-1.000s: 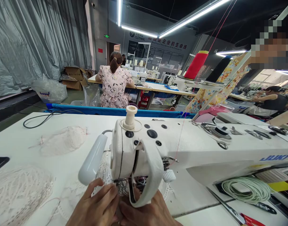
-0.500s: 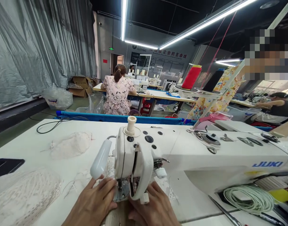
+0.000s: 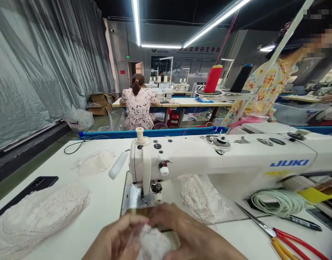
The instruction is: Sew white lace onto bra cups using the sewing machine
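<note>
Head camera view: looked forward and down across a white work table [image 3: 107, 196] at two bare hands, close together low in the middle, just in front of a white sewing machine [image 3: 190, 159] with blue JUKI lettering. Gripped a crumpled white lace bundle [image 3: 152, 243] with the left hand [image 3: 113, 238], thumb and fingers curled closed on the near left side of the fabric. Bent the fingers of the right hand [image 3: 189, 229] around the far and right side of the same bundle, near the left fingertips; could not tell the exact hold of the right fingers, blurred and partly hidden. Placed the bundle between both hands, nearer the viewer than the metal presser foot [image 3: 144, 198] and apart from it.

Showed a second lace piece [image 3: 202, 198] under the machine's arm, with dark loose threads across it. Included, to the left, a large lace pile [image 3: 46, 211] beside a black phone [image 3: 41, 182], and a smaller pale piece [image 3: 97, 162] farther back. Showed to the right a coil of pale green cord [image 3: 277, 203] and scissors [image 3: 269, 229] near red and orange handles. Included behind the machine red and black thread cones [image 3: 213, 80], a seated person [image 3: 139, 108] facing away, and another person [image 3: 271, 83] in yellow floral clothing.
</note>
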{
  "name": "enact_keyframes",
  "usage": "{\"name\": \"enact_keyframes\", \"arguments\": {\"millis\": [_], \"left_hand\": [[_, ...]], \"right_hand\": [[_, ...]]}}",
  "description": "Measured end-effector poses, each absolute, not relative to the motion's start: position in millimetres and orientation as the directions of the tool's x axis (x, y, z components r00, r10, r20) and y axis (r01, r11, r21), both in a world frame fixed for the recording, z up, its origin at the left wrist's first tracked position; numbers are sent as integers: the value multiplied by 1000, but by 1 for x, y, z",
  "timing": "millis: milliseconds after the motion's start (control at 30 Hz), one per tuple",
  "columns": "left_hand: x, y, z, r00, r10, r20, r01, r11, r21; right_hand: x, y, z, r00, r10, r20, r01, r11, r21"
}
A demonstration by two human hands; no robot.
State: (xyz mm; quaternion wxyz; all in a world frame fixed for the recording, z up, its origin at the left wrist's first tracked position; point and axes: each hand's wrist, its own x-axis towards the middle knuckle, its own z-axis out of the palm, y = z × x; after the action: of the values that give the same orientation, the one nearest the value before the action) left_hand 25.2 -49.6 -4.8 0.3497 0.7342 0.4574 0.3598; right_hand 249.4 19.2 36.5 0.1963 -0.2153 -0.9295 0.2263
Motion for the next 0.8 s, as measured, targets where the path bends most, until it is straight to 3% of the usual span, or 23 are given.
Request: {"name": "enact_keyframes", "arguments": {"millis": [67, 133, 233, 333, 400, 467, 567, 800], "left_hand": [[30, -44, -5, 216, 975, 56, 320, -125, 939], [32, -38, -9, 101, 995, -19, 364, -19, 931], [26, -35, -13, 60, 991, 116, 574, -130, 809], [14, -32, -14, 198, 900, 389, 755, -393, 525], [8, -26, -15, 342, 781, 522, 773, -550, 316], [5, -17, -20, 430, 683, 590, 753, -632, 182], [5, -7, -30, 477, 611, 632, 749, -658, 71], [10, -1, -27, 552, 502, 666, 725, -684, -85]], "right_hand": [[247, 22, 35, -828, 555, 80, 374, 653, -658], [245, 27, 30, -710, 705, 4, 537, 545, -644], [240, 27, 21, -508, 825, 248, 697, 563, -445], [226, 18, 10, -572, 679, 460, 635, 722, -277], [216, 14, -2, -638, 560, 529, 554, 810, -190], [208, 13, -15, -658, 483, 578, 532, 841, -97], [206, 19, -24, -658, 450, 603, 547, 836, -27], [213, 40, -2, -710, 511, 484, 540, 837, -91]]}}
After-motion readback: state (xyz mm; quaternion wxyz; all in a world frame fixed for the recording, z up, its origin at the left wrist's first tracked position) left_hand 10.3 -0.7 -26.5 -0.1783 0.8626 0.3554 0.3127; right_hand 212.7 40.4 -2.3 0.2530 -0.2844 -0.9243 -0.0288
